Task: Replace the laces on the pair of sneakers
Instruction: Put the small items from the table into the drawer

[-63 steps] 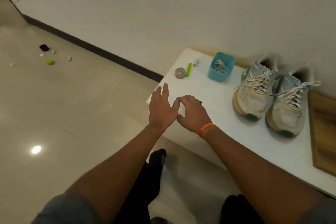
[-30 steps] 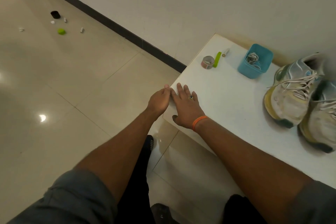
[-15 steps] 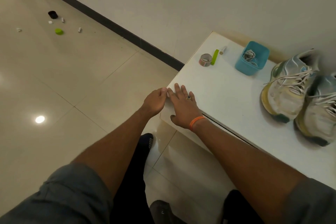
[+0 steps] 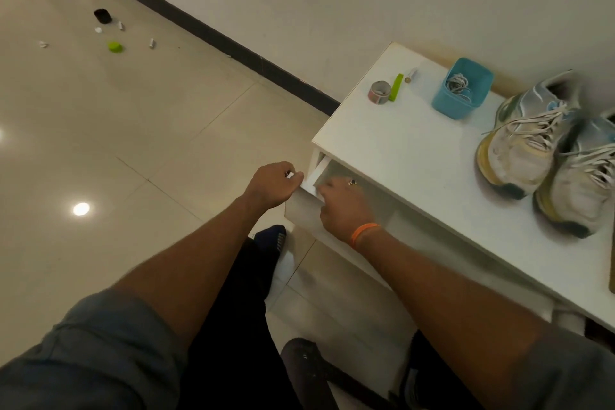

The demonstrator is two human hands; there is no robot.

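Two worn white sneakers, the nearer-left one and the right one, stand side by side on the white table, both with white laces threaded in. A blue box behind them holds a bundle of pale laces. At the table's left end a white drawer is pulled partly out. My left hand grips its outer corner. My right hand, with a ring and an orange wristband, curls its fingers over the drawer's front edge. The drawer's inside is hidden.
A roll of tape, a green marker and a small tube lie at the table's far left corner. A wooden board shows at the right edge. A black cap, a green cap and small bits lie on the tiled floor.
Both hands left the tabletop's corner and took hold of the drawer below it. The drawer has slid out toward me. The view has shifted slightly.
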